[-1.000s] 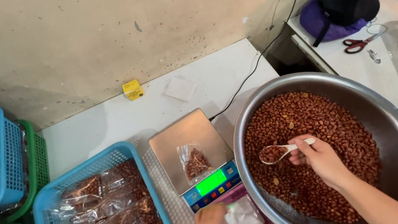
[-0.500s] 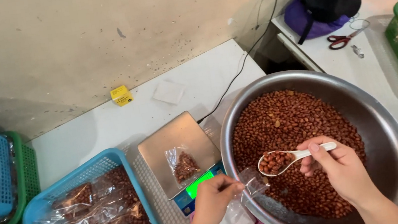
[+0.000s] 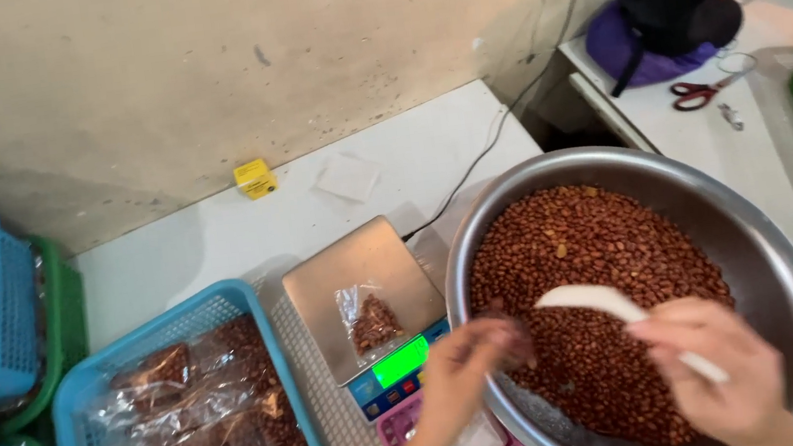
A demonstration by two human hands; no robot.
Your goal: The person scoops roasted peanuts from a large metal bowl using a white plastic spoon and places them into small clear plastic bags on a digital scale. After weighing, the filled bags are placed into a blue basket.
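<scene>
Right fingers: closed round the handle of a white spoon [image 3: 619, 312], held by the right hand [image 3: 728, 374] above the near part of the bowl.
Left fingers: curled and brought together at the bowl's near-left rim by the left hand [image 3: 470, 370]; whether anything is pinched there cannot be told, as the fingertips are blurred.
Spoon: its rounded back is seen turned upward over the peanuts [image 3: 594, 269]; no load can be made out in it.
Bowl: a large metal bowl [image 3: 773, 247] is set at the right end of the white worktop [image 3: 207, 241], overhanging its edge, and is well filled with red-brown peanuts.
Scale: a small scale with a steel platform [image 3: 324, 287] is placed just left of the bowl, its green display [image 3: 401, 362] lit.
Bag on scale: a clear plastic bag [image 3: 368, 319] is laid on the platform, only partly filled.
Done so far: many filled bags [image 3: 190, 430] are stacked in the blue basket [image 3: 75, 394] at the worktop's near-left corner.
Left to do: the bag on the scale is judged short of full, and much remains in the bowl.
</scene>
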